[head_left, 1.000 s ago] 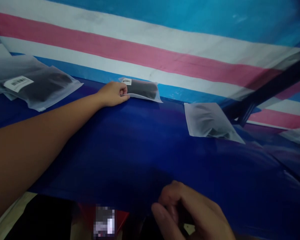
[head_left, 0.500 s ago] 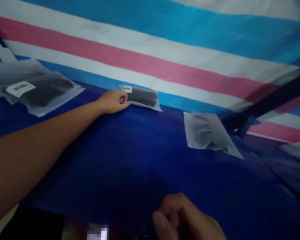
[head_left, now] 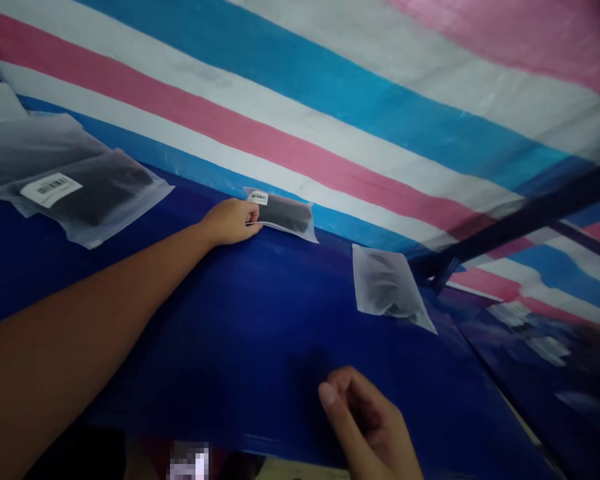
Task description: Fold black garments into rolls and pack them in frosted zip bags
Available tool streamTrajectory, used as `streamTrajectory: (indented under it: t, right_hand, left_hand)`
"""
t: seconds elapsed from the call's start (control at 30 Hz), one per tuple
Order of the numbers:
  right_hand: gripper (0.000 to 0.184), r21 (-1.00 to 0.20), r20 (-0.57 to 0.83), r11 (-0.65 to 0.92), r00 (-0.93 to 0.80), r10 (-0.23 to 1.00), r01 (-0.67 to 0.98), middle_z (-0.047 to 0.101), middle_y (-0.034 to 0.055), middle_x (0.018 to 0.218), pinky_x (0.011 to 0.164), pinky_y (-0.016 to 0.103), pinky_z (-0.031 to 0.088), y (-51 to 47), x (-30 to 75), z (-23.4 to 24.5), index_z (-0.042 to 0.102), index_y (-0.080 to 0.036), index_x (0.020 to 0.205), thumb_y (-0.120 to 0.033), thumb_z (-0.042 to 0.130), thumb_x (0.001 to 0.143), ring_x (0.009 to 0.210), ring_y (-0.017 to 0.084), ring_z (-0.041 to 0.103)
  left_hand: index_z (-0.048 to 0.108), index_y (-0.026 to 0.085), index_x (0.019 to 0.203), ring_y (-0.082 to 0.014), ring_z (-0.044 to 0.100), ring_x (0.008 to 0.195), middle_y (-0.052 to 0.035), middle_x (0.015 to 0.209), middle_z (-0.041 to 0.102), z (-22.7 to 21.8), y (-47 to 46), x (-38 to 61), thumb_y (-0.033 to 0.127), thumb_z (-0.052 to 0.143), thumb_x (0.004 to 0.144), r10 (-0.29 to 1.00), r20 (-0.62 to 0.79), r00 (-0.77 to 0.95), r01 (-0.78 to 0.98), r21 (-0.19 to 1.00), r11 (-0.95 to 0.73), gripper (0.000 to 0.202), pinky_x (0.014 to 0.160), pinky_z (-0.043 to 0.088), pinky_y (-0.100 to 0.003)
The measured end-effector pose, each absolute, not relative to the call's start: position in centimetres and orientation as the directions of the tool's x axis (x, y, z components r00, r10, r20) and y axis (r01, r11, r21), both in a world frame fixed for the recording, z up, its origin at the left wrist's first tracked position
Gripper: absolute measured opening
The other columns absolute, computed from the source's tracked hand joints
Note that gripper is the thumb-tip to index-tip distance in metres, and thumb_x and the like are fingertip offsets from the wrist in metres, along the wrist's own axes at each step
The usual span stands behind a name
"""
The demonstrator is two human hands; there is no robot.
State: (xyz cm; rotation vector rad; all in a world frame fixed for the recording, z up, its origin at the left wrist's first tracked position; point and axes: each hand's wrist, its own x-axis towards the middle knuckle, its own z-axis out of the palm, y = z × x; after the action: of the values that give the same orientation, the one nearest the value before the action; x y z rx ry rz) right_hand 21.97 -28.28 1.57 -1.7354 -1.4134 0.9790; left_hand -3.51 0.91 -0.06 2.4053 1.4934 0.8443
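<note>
My left hand reaches far across a dark blue table and pinches the near-left corner of a small frosted plastic pouch. The pouch holds something dark and carries a white barcode label. It lies at the table's far edge against a striped tarp. My right hand hovers low at the near edge, its fingers loosely curled with nothing visible in them. A second frosted pouch lies flat on the table to the right of the first, apart from both hands.
A pile of bigger frosted pouches with a barcode label sits at the far left. A pink, white and blue striped tarp rises behind the table. A dark metal bar crosses at the right. More pouches lie blurred beyond it.
The view has tilted up and rolled, so more of the tarp shows. My left hand keeps its grip on the pouch corner. My right hand has lifted slightly, fingers more visible.
</note>
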Motion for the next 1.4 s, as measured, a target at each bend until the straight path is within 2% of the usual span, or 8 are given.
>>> streamTrajectory:
  t: [0.13,0.23,0.3,0.4,0.53,0.63,0.8,1.4]
  right_hand:
    - [0.053,-0.782,-0.179,-0.236,0.156,0.971,0.577,0.053,-0.0002,0.074,0.059,0.026,0.044,-27.6,21.3,2.7,0.06,-0.023,0.08,-0.073,0.063,0.096,0.067,0.016,0.051]
    - [0.045,-0.564,-0.303,-0.157,-0.026,0.953,0.81,0.064,0.0003,0.077,0.061,0.029,0.043,-25.3,19.5,6.2,0.066,-0.025,0.09,-0.066,0.055,0.104,0.07,0.018,0.06]
    - [0.038,-0.389,-0.223,0.01,-0.105,0.969,0.921,0.069,0.0004,0.079,0.064,0.032,0.042,-22.0,18.0,8.7,0.068,-0.026,0.094,-0.06,0.055,0.106,0.07,0.019,0.063]
    - [0.025,-0.189,0.079,0.226,-0.215,0.973,0.956,0.073,0.0048,0.083,0.069,0.036,0.045,-14.9,16.0,9.6,0.069,-0.024,0.098,-0.048,0.062,0.101,0.074,0.024,0.066]
    - [0.03,-0.18,0.581,0.406,-0.237,0.779,0.896,0.072,0.0208,0.122,0.098,0.048,0.055,-7.2,15.1,4.4,0.065,-0.015,0.124,-0.026,0.055,0.097,0.112,0.034,0.067]
    - [0.043,-0.182,0.583,0.491,-0.309,0.751,0.852,0.067,0.026,0.135,0.111,0.051,0.053,-5.4,15.3,0.4,0.062,-0.007,0.136,-0.023,0.053,0.097,0.128,0.036,0.062]
    - [0.05,-0.279,0.53,0.554,-0.356,0.77,0.784,0.068,0.0223,0.144,0.122,0.049,0.048,-4.7,16.0,-1.1,0.061,-0.007,0.143,-0.017,0.054,0.095,0.136,0.032,0.062]
    - [0.027,-0.283,0.43,0.293,-0.152,0.89,0.913,0.076,0.0195,0.121,0.105,0.041,0.054,-3.6,16.7,-0.3,0.073,-0.007,0.12,-0.011,0.056,0.099,0.112,0.031,0.071]
  left_hand:
    - [0.061,0.023,0.082,-0.018,0.058,0.071,-0.0028,0.082,0.071,-0.2,1.1,-3.4,0.036,0.071,0.091,0.867,0.366,0.339,0.747,0.455,-0.485,0.019,0.062,0.033,-0.033]
    - [0.064,0.023,0.084,-0.0202,0.06,0.074,-0.0038,0.082,0.072,-0.3,1.1,-3.2,0.034,0.071,0.092,0.868,0.366,0.336,0.743,0.463,-0.484,0.016,0.062,0.032,-0.034]
    - [0.064,0.023,0.085,-0.0215,0.063,0.078,-0.0046,0.085,0.073,-0.3,0.9,-3.1,0.032,0.071,0.093,0.863,0.383,0.328,0.733,0.474,-0.488,0.014,0.063,0.032,-0.034]
    - [0.064,0.022,0.086,-0.0222,0.065,0.082,-0.0055,0.091,0.075,-0.3,0.6,-3.1,0.024,0.068,0.094,0.857,0.406,0.317,0.717,0.488,-0.497,0.009,0.064,0.034,-0.035]
    - [0.063,0.023,0.088,-0.0218,0.065,0.083,-0.0058,0.093,0.074,-0.2,0.2,-3.2,0.019,0.064,0.094,0.863,0.404,0.302,0.711,0.508,-0.486,0.007,0.067,0.037,-0.035]
    - [0.062,0.023,0.089,-0.0214,0.064,0.081,-0.0051,0.092,0.073,-0.2,0.1,-3.2,0.017,0.064,0.093,0.858,0.409,0.311,0.721,0.487,-0.493,0.008,0.068,0.038,-0.035]
    - [0.063,0.023,0.091,-0.022,0.063,0.08,-0.0051,0.091,0.072,-0.2,0.0,-3.2,0.017,0.063,0.093,0.86,0.411,0.303,0.768,0.428,-0.475,0.006,0.066,0.036,-0.036]
    - [0.071,0.02,0.091,-0.0236,0.063,0.081,-0.0068,0.087,0.069,0.1,0.7,-3.5,0.022,0.065,0.089,0.77,0.473,0.428,0.722,0.333,-0.607,0.007,0.074,0.045,-0.036]
